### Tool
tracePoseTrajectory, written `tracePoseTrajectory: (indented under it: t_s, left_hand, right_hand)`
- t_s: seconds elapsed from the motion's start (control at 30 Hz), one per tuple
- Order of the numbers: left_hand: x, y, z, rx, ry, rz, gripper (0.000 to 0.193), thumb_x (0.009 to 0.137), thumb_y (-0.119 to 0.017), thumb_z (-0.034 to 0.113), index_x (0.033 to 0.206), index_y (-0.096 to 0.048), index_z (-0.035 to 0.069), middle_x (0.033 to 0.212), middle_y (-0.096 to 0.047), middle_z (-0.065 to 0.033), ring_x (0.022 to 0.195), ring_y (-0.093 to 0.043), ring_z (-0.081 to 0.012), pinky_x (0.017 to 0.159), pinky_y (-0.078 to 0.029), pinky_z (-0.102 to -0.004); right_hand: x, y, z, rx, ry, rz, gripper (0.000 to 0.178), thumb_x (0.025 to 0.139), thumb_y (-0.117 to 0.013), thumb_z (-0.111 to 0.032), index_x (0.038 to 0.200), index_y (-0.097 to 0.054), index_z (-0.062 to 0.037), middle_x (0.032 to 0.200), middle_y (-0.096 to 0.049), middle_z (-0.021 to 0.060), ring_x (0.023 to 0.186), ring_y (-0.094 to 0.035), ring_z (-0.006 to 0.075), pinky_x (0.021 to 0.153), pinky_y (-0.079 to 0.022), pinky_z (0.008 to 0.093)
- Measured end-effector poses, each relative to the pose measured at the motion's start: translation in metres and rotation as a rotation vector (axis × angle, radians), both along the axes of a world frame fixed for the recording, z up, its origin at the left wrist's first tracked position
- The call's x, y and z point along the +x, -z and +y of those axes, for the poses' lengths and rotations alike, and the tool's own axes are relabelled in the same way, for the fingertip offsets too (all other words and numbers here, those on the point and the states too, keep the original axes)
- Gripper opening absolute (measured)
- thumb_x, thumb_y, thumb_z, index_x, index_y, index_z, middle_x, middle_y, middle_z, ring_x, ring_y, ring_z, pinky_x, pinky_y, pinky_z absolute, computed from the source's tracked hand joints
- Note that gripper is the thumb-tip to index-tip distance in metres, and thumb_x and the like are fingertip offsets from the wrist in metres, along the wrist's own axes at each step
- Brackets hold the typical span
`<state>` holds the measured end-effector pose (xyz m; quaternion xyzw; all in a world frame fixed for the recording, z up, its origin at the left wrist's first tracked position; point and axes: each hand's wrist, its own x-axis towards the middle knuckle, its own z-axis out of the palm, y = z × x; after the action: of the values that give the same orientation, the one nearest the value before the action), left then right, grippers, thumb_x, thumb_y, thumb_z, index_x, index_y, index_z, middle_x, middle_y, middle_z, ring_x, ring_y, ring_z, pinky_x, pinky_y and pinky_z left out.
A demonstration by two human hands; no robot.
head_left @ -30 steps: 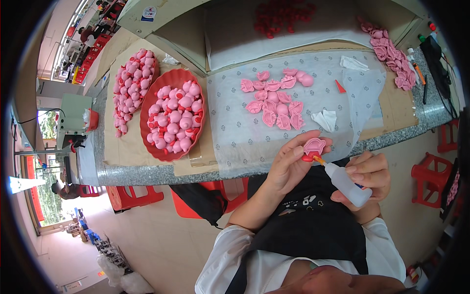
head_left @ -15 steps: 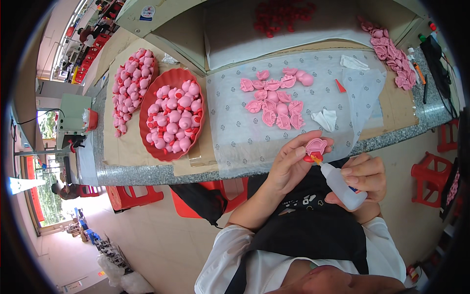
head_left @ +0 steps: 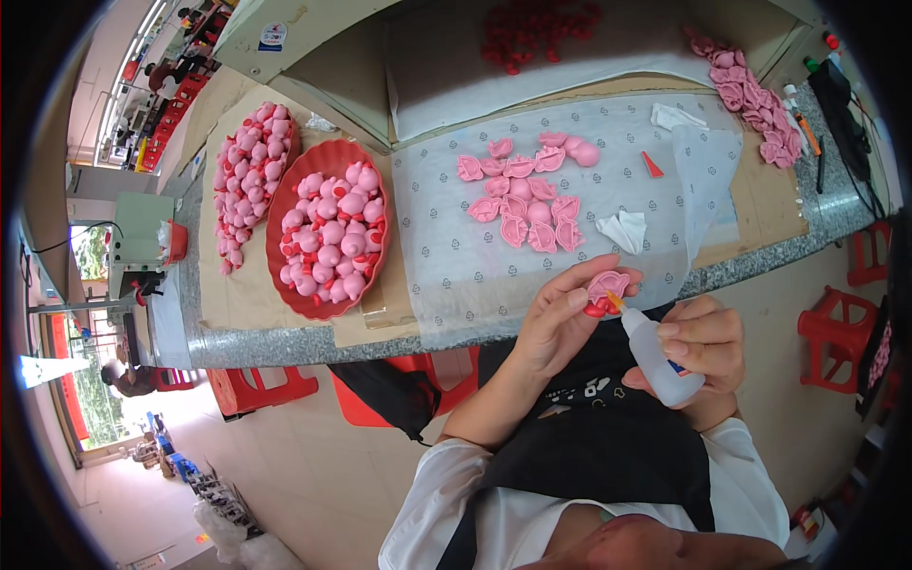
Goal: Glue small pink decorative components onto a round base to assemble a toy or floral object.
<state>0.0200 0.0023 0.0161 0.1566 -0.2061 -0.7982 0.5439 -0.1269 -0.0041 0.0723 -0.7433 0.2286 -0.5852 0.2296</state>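
In front of my chest, at the near edge of the workbench, my left hand (head_left: 556, 318) pinches a small pink and red plastic part (head_left: 606, 284), its hollow side facing up. My right hand (head_left: 705, 344) is wrapped round a translucent white squeeze bottle (head_left: 657, 366), tilted with its yellow nozzle (head_left: 617, 302) at the part, where the pink shell meets the red piece. Whether liquid comes out is too small to tell. Beyond my hands, several pink shell pieces (head_left: 514, 228) lie on a white printed sheet (head_left: 456, 285), some with hollows up and some with rounded sides up.
Left on the bench, a red scalloped bowl (head_left: 331, 310) holds many pink and red parts, beside another heap (head_left: 249, 161). More pink pieces (head_left: 755, 100) lie at the far right. Crumpled white tissue (head_left: 624, 231) rests on the sheet. A cabinet (head_left: 313, 57) stands at the back.
The nozzle tip has shifted from the red piece up toward the rim of the pink hollow. The bottle moved slightly left with my right hand. My left hand keeps its pinch.
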Motion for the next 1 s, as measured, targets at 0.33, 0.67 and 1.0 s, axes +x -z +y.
tracePoseTrajectory:
  t_s: [0.33, 0.67, 1.0]
  left_hand:
    - [0.0, 0.005, 0.0, -0.025, -0.011, 0.017, 0.046, 0.077, -0.048, 0.021, 0.117, -0.039, 0.0, 0.11, -0.045, -0.0237, 0.101, -0.046, -0.0281, 0.09, -0.032, -0.0373]
    - [0.0, 0.005, 0.0, -0.022, -0.02, -0.031, 0.046, 0.077, -0.049, 0.021, 0.116, -0.04, -0.001, 0.11, -0.045, -0.0238, 0.1, -0.046, -0.0281, 0.089, -0.032, -0.0371]
    - [0.002, 0.011, 0.0, -0.042, -0.045, 0.017, 0.046, 0.077, -0.048, 0.021, 0.117, -0.038, 0.001, 0.112, -0.043, -0.024, 0.102, -0.045, -0.0291, 0.09, -0.03, -0.0374]
  right_hand:
    - [-0.004, 0.002, -0.001, -0.002, 0.026, 0.015, 0.043, 0.049, -0.078, -0.012, 0.083, -0.052, -0.0053, 0.08, -0.053, 0.0085, 0.056, -0.052, 0.0178, 0.045, -0.043, 0.0251]
    - [-0.003, 0.002, -0.002, 0.006, 0.066, -0.02, 0.045, 0.046, -0.08, -0.01, 0.082, -0.053, -0.0055, 0.079, -0.052, 0.0078, 0.054, -0.051, 0.0166, 0.045, -0.041, 0.0246]
    - [-0.006, -0.001, -0.002, 0.013, 0.098, 0.004, 0.048, 0.045, -0.08, -0.009, 0.083, -0.052, -0.0058, 0.077, -0.051, 0.0071, 0.053, -0.05, 0.016, 0.044, -0.04, 0.0237]
